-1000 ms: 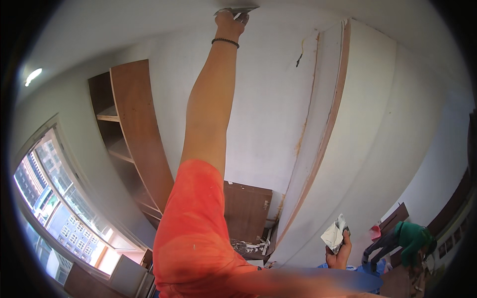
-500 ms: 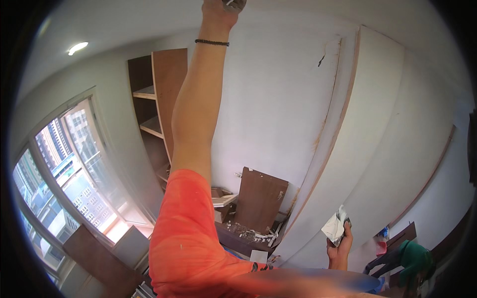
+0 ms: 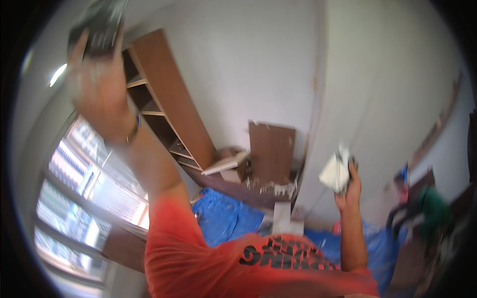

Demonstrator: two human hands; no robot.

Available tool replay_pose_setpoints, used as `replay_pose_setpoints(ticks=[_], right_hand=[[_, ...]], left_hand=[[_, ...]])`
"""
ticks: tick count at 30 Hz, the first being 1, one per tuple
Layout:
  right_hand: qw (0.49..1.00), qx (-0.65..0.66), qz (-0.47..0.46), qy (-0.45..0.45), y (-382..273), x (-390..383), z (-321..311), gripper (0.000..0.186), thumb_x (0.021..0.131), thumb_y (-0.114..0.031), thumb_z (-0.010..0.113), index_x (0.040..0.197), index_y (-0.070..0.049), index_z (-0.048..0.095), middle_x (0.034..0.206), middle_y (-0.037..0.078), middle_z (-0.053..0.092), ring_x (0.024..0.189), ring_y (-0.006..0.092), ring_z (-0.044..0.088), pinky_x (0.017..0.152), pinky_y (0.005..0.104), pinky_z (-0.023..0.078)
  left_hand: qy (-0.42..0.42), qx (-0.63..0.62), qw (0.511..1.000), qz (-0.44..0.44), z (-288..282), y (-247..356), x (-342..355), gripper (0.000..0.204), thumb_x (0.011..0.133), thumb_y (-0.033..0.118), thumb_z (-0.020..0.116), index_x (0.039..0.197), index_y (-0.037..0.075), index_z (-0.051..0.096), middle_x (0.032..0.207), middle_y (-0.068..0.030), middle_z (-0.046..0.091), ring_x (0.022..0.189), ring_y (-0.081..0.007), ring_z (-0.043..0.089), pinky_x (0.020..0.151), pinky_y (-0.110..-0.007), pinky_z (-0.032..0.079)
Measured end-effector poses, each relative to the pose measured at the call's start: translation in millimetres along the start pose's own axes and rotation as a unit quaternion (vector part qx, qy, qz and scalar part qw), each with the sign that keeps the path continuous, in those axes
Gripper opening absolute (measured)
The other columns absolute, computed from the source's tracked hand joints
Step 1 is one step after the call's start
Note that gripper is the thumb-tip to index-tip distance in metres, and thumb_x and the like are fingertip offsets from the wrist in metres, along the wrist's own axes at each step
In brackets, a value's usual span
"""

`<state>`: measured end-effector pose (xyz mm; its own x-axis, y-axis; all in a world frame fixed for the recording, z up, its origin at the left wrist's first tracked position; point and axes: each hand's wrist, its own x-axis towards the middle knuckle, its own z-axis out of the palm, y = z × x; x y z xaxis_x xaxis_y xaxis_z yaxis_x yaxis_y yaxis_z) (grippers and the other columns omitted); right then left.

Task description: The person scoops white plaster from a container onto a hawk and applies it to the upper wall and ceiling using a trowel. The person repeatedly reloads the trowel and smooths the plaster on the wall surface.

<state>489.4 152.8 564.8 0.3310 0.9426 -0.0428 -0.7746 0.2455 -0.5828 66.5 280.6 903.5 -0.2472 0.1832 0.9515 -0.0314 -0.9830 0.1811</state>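
My left hand (image 3: pixel 99 92) is raised at the upper left, blurred by motion, with a dark cord around its wrist. Its fingers and thumb clasp a dark, flat, roughly rectangular object (image 3: pixel 102 37) whose exact kind the blur hides. Lower down on the right, my right hand (image 3: pixel 352 191) holds up a white-covered flat piece (image 3: pixel 333 171) with a dark edge showing near the fingers. Behind that piece stands a pale wall panel (image 3: pixel 377 99); I see a gap between them but cannot tell its depth.
A tall brown open shelf unit (image 3: pixel 174 94) leans at the left, near bright windows (image 3: pixel 94 184). A brown board (image 3: pixel 271 151) stands amid debris. Blue sheeting (image 3: pixel 226 216) covers part of the floor. A bent-over person in green (image 3: pixel 435 203) is at the far right.
My left hand has come down and left from the top edge, bringing its dark object into view. The view has tilted, showing more floor. My right hand still holds the white-covered piece.
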Motion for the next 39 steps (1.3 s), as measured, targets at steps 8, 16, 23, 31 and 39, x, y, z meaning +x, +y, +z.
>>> replay_pose_setpoints(ticks=[8, 16, 23, 31, 39], right_hand=[[0.971, 0.033, -0.228, 0.067, 1.2, -17.3, -11.9, 0.048, 0.107, -0.038, 0.05, 0.142, -0.004, 0.05, 0.135, 0.009, 0.06, 0.119, 0.0215, 0.063, 0.103, 0.0373, 0.051], [0.956, -0.041, -0.273, 0.097, 3.6, -41.0, -18.4, 0.049, 0.11, -0.037, 0.044, 0.143, 0.0, 0.046, 0.135, 0.013, 0.058, 0.123, 0.0228, 0.061, 0.104, 0.037, 0.051], [0.906, -0.328, -0.252, 0.095, 15.4, -38.5, -19.8, 0.06, 0.111, -0.044, 0.039, 0.148, 0.003, 0.044, 0.135, 0.017, 0.06, 0.126, 0.0246, 0.057, 0.109, 0.037, 0.043], [0.864, -0.487, -0.128, 0.015, 35.6, -77.0, -15.3, 0.058, 0.112, -0.042, 0.03, 0.146, 0.002, 0.044, 0.118, 0.023, 0.065, 0.111, 0.0311, 0.065, 0.1, 0.0413, 0.047], [0.99, 0.053, -0.043, 0.125, 28.5, -80.0, -30.9, 0.049, 0.109, -0.042, 0.045, 0.135, -0.002, 0.052, 0.118, 0.011, 0.067, 0.108, 0.0218, 0.068, 0.093, 0.0355, 0.055]], left_hand=[[-0.088, -0.213, 0.771, -0.594, 104.5, 9.9, -354.1, 0.038, 0.103, 0.015, 0.057, 0.135, -0.005, 0.054, 0.13, -0.0138, 0.062, 0.118, -0.0208, 0.062, 0.102, -0.036, 0.049], [-0.185, -0.208, 0.699, -0.659, 122.9, 13.5, -405.3, 0.034, 0.101, 0.013, 0.058, 0.129, -0.005, 0.058, 0.119, -0.0118, 0.068, 0.105, -0.0177, 0.067, 0.093, -0.032, 0.053], [-0.206, -0.199, 0.684, -0.671, 127.7, -2.8, -430.6, 0.033, 0.099, 0.01, 0.057, 0.128, -0.005, 0.058, 0.118, -0.0114, 0.066, 0.104, -0.0182, 0.066, 0.092, -0.032, 0.053], [-0.051, -0.284, 0.673, -0.681, 152.6, -4.4, -431.5, 0.031, 0.1, 0.014, 0.059, 0.126, -0.004, 0.059, 0.117, -0.0106, 0.066, 0.107, -0.019, 0.064, 0.094, -0.034, 0.05], [-0.37, -0.288, 0.851, -0.237, 128.1, 8.5, -423.7, 0.037, 0.093, 0.023, 0.07, 0.124, 0.004, 0.068, 0.124, -0.02, 0.065, 0.119, -0.0405, 0.061, 0.101, -0.054, 0.048]])
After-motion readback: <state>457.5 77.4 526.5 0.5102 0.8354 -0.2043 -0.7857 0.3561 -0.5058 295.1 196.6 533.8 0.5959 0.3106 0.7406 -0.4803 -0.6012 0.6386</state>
